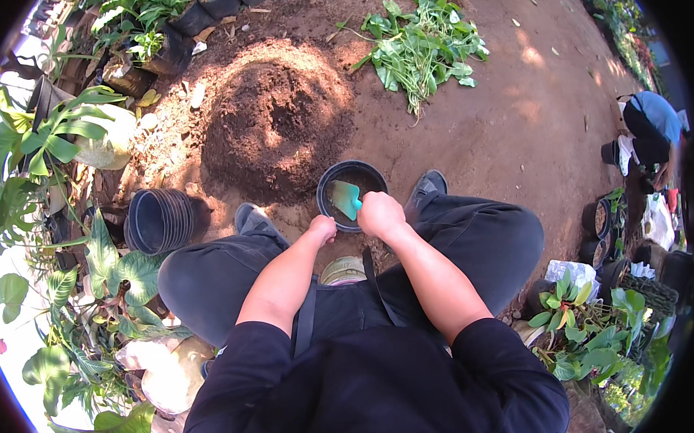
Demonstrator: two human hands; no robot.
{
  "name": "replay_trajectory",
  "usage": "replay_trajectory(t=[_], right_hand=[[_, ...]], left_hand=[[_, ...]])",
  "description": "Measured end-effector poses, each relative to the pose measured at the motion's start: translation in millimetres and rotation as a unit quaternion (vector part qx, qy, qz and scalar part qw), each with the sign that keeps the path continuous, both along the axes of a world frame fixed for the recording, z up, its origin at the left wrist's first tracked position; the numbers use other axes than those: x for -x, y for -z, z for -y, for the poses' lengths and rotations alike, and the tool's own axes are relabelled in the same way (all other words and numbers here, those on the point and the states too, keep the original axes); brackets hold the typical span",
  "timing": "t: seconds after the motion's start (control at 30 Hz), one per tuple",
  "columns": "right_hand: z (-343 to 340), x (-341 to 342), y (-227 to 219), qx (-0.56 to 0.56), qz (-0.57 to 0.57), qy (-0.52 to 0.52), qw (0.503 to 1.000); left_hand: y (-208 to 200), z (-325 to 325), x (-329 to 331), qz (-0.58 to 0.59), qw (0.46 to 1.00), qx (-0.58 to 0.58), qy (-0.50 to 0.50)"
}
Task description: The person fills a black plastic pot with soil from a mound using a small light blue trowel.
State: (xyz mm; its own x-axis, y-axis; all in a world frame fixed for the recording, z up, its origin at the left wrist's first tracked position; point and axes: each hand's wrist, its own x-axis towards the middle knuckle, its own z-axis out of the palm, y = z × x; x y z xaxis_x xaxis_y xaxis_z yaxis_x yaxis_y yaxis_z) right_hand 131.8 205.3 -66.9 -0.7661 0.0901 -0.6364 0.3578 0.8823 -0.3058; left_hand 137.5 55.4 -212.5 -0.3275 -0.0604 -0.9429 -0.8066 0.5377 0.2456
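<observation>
A black plant pot [371, 174] stands on the ground between my feet, with some soil in its bottom. My right hand [381, 213] is wrapped round the handle of a teal hand trowel [346, 199]. Soil coats part of the trowel's blade, which is inside the pot. At the pot's near left rim my left hand [323, 229] is closed, its fingers on the edge. Just beyond the pot rises a mound of loose brown soil [277, 123] with a hollow in its top.
A stack of black pots [160, 221] lies tipped beside my left knee. Uprooted leafy plants [423, 49] are heaped beyond the mound to the right. Potted plants line the left side. At far right another person [653, 126] bends among pots and a white bag [657, 222].
</observation>
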Motion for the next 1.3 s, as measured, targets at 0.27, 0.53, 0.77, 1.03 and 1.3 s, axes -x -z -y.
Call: replay_trajectory(t=[0.27,0.53,0.77,1.03,1.3], right_hand=[[3,6,-20,0.004,0.047,0.019,0.999],[4,3,-6,0.014,0.05,0.042,0.998],[1,-1,28,0.016,0.036,0.061,0.997],[-10,4,28,0.048,0.104,0.104,0.988],[-23,17,0,0.149,0.132,0.188,0.962]], left_hand=[[9,11,14,-0.058,0.983,0.123,0.125],[22,16,11,-0.11,0.969,0.116,0.19],[18,15,14,-0.091,0.984,0.077,0.134],[9,11,15,-0.103,0.985,0.083,0.108],[9,11,14,-0.1,0.987,0.083,0.091]])
